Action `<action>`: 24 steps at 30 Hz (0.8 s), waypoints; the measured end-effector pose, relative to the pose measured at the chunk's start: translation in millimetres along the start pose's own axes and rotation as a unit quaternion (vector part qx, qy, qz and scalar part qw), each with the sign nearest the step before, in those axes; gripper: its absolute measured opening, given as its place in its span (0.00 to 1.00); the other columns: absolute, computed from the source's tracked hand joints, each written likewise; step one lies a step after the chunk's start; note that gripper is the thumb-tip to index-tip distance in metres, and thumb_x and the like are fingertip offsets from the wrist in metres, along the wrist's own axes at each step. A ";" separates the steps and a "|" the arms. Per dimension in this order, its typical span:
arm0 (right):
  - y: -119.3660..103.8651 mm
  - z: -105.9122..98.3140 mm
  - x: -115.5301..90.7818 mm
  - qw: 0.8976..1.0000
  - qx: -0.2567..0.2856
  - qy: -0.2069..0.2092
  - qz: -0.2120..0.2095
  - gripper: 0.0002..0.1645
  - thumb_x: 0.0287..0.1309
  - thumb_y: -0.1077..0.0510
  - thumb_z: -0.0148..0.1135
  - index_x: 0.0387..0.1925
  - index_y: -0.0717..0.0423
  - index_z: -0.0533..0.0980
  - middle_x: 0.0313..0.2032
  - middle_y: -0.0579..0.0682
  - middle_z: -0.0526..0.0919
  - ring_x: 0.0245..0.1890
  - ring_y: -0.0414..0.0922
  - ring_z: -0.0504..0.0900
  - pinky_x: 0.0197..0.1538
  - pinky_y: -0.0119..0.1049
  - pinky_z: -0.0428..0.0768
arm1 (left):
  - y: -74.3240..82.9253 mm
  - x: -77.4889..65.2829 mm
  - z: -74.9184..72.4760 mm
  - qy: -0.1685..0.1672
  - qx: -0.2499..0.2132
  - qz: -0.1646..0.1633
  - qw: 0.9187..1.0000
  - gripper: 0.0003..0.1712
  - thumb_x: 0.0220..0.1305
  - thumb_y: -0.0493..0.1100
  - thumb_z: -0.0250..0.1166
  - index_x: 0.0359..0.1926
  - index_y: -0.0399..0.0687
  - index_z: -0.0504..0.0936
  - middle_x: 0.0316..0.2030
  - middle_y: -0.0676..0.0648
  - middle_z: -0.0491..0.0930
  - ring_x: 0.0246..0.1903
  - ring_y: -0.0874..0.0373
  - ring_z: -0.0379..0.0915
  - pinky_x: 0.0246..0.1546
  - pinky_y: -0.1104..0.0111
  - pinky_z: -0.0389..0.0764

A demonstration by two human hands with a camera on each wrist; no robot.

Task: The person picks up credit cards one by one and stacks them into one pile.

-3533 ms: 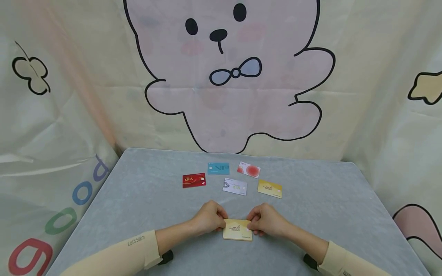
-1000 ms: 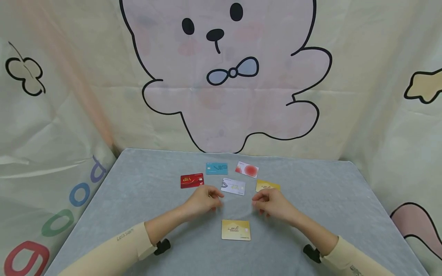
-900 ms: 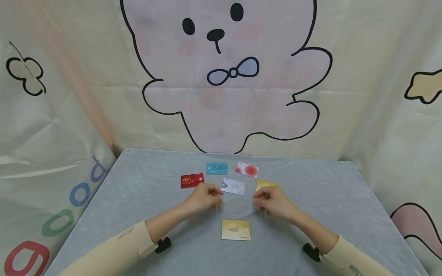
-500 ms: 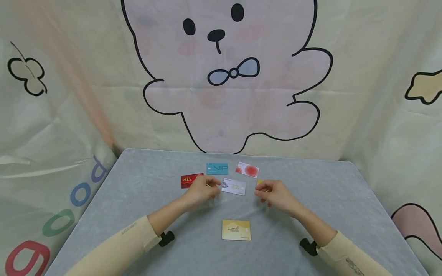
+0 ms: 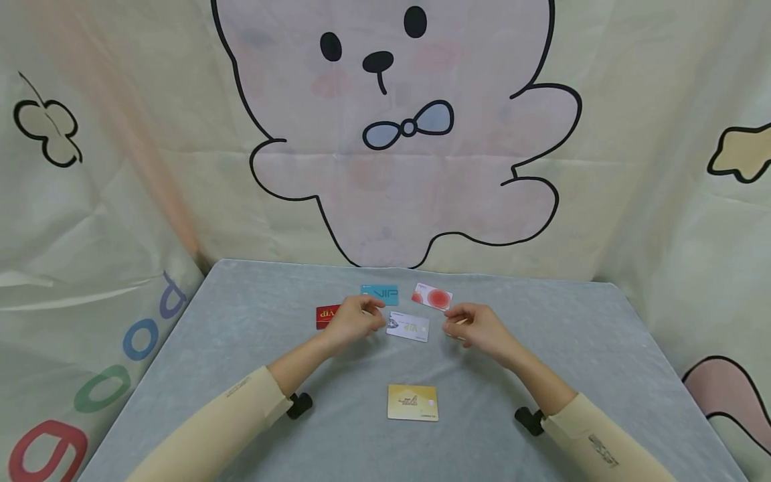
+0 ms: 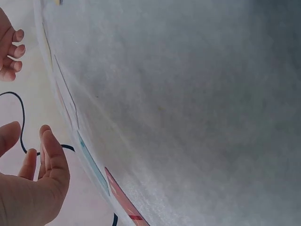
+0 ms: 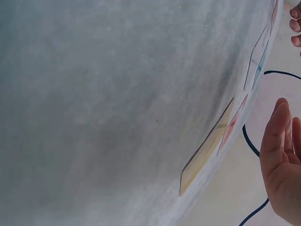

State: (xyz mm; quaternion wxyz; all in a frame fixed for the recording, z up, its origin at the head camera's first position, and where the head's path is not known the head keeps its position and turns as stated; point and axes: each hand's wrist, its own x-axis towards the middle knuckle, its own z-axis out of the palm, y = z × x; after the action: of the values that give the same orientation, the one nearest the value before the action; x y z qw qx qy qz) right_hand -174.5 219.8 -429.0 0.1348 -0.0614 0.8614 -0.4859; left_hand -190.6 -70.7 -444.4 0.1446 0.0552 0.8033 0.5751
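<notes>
My left hand (image 5: 354,323) hovers over the table with loosely bent fingers and holds nothing. It partly covers the red VIP card (image 5: 326,317) and the lower edge of the blue VIP card (image 5: 382,293). A pale silver VIP card (image 5: 409,327) lies between the hands. My right hand (image 5: 482,329), also with nothing in its fingers, is raised beside the white card with a red circle (image 5: 431,296). It hides a gold card in the head view; the right wrist view shows that gold card (image 7: 207,149) flat on the cloth. Nearer me lies a squared gold card stack (image 5: 412,403).
A grey-blue cloth (image 5: 289,402) covers the table. Behind it hangs a curtain (image 5: 385,201) printed with a cartoon bear. A dark camera mount (image 5: 300,406) sits under my left wrist and another (image 5: 530,422) under my right.
Both hands have let go of the gold card stack and moved away from me, toward the spread cards. Over the last second they keep drifting that way. The stack stays in place.
</notes>
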 end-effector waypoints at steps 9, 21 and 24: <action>3.3 6.7 11.6 1.000 0.009 -0.003 0.010 0.25 0.66 0.59 0.70 0.59 0.70 0.76 0.46 0.57 0.85 0.41 0.50 0.83 0.37 0.38 0.83 | -2.2 14.9 1.2 0.003 -0.005 -0.007 1.000 0.26 0.64 0.33 0.73 0.63 0.33 0.80 0.49 0.39 0.81 0.41 0.52 0.78 0.41 0.64 0.84; 5.6 17.6 26.6 0.999 -0.010 -0.015 0.038 0.32 0.61 0.59 0.73 0.63 0.69 0.75 0.46 0.56 0.82 0.37 0.49 0.84 0.34 0.36 0.81 | -6.2 29.2 5.9 -0.006 -0.006 -0.019 1.000 0.30 0.58 0.30 0.76 0.63 0.35 0.80 0.48 0.39 0.80 0.39 0.52 0.76 0.35 0.68 0.81; 6.0 20.4 29.7 0.999 -0.012 -0.021 0.040 0.33 0.60 0.60 0.74 0.64 0.70 0.75 0.46 0.57 0.82 0.36 0.46 0.83 0.33 0.35 0.81 | -6.7 32.3 8.9 -0.008 0.000 -0.026 1.000 0.30 0.58 0.30 0.76 0.62 0.35 0.81 0.44 0.41 0.80 0.35 0.53 0.76 0.33 0.70 0.80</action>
State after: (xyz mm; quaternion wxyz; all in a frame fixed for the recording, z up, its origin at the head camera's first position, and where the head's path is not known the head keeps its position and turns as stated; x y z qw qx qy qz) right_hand -196.8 199.2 -449.3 0.1711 -0.0385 0.8658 -0.4686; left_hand -218.2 -56.5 -458.8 0.1661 0.0393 0.8033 0.5706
